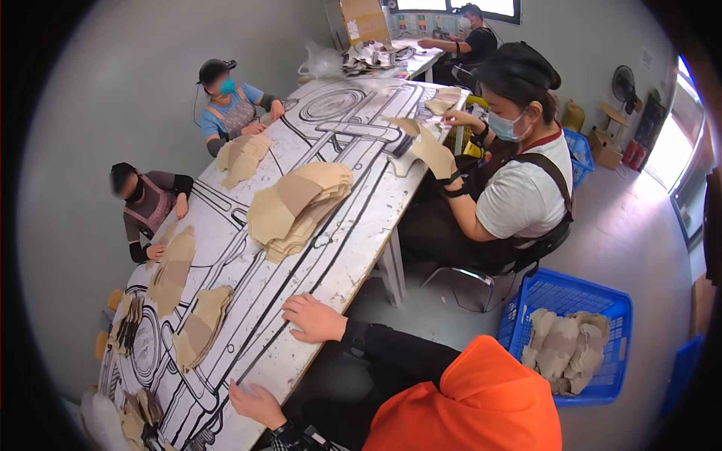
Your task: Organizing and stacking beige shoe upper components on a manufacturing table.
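Observation:
My left hand (257, 404) lies on the near edge of the white table (361, 225), fingers stretched, holding nothing. Farther along that edge rests my right hand (314, 319), palm down with slightly bent fingers apart and nothing visible in them. Past my hands lies a small stack of beige and brown fabric pieces (203, 327). A taller stack of similar cut pieces (297, 207) sits up the table, beyond my right hand. Neither hand touches a stack. Black sleeves cover my forearms, and a dark device is strapped at my left wrist.
To my right, a masked co-worker (519, 150) handles a beige piece (434, 152). Two more people (233, 113) work across the table, another at the far table. More piles (173, 270) lie leftward. Behind me, a blue basket (620, 331) holds bundled pieces (564, 346).

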A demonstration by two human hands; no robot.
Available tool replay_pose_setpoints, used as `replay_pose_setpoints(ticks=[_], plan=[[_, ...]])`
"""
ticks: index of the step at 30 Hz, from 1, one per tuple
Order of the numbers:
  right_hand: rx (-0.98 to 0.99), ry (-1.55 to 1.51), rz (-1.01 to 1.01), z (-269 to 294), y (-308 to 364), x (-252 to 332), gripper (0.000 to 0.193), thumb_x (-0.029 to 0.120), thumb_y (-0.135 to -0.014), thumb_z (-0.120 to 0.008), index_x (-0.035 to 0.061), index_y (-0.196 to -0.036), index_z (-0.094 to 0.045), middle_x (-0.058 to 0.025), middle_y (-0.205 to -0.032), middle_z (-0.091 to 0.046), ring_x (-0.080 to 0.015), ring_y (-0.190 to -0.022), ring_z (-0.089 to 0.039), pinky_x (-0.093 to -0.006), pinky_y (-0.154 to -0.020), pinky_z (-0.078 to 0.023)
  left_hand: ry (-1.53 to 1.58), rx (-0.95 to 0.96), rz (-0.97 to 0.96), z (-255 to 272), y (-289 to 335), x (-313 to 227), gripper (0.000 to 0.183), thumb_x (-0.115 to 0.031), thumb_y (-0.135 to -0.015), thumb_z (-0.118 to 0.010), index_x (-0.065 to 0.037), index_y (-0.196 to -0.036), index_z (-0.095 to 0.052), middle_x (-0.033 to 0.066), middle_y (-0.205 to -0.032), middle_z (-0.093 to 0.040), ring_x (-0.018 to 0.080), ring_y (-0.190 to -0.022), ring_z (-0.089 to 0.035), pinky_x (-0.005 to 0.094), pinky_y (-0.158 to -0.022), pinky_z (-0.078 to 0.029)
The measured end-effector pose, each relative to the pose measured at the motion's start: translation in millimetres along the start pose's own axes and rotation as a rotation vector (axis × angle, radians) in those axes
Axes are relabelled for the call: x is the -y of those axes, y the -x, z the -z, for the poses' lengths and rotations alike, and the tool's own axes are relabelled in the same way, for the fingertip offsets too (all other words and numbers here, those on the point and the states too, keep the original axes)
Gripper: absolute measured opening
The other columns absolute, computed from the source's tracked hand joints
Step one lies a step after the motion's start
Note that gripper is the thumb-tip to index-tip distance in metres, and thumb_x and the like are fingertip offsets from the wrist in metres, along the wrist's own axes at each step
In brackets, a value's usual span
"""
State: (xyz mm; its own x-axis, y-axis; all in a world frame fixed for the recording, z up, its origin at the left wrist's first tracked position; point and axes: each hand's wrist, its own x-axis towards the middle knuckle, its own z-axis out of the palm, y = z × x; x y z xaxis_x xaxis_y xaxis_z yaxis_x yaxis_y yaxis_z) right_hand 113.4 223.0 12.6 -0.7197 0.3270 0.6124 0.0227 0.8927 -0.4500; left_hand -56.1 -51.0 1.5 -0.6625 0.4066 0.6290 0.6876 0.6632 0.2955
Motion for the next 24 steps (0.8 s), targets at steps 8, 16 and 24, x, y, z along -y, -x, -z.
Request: replay_pose_setpoints(ticks=[8,16,24], plan=[[-0.024,0.005,0.002,1.5,1.9,-1.2,0.056,0.024,-0.088,-0.076,0.0014,-0.137,-0.06,-0.0193,-0.14,-0.062,-0.038,-0.137,-0.055,-0.0487,-0.118,-0.041,-0.005,-0.079,-0.022,-1.5,4.8,2.7,0.066,-0.017,-0.096,-0.065,0.003,-0.157,-0.052,0.0276,-0.155,-0.055,0.0478,-0.142,-0.053,0.0574,-0.117,-0.042],[-0.053,-0.002,0.017,-2.4,-6.4,-4.5,0.044,0.027,-0.087,-0.076,0.0018,-0.122,-0.067,-0.0159,-0.129,-0.066,-0.0347,-0.132,-0.057,-0.0475,-0.114,-0.042,-0.054,0.082,-0.013,-8.7,-0.8,6.9,0.028,-0.018,-0.097,-0.068,-0.006,-0.12,-0.077,0.0129,-0.135,-0.072,0.0354,-0.13,-0.062,0.0556,-0.114,-0.04],[-0.006,-0.024,-0.06,-2.5,3.8,0.7,0.047,0.024,-0.088,-0.076,0.0021,-0.129,-0.067,-0.0165,-0.135,-0.066,-0.0344,-0.136,-0.057,-0.0471,-0.118,-0.041,-0.054,0.103,-0.004,-8.6,9.9,12.0,0.032,-0.017,-0.097,-0.068,-0.007,-0.127,-0.075,0.0152,-0.138,-0.069,0.0366,-0.132,-0.06,0.055,-0.115,-0.039]])
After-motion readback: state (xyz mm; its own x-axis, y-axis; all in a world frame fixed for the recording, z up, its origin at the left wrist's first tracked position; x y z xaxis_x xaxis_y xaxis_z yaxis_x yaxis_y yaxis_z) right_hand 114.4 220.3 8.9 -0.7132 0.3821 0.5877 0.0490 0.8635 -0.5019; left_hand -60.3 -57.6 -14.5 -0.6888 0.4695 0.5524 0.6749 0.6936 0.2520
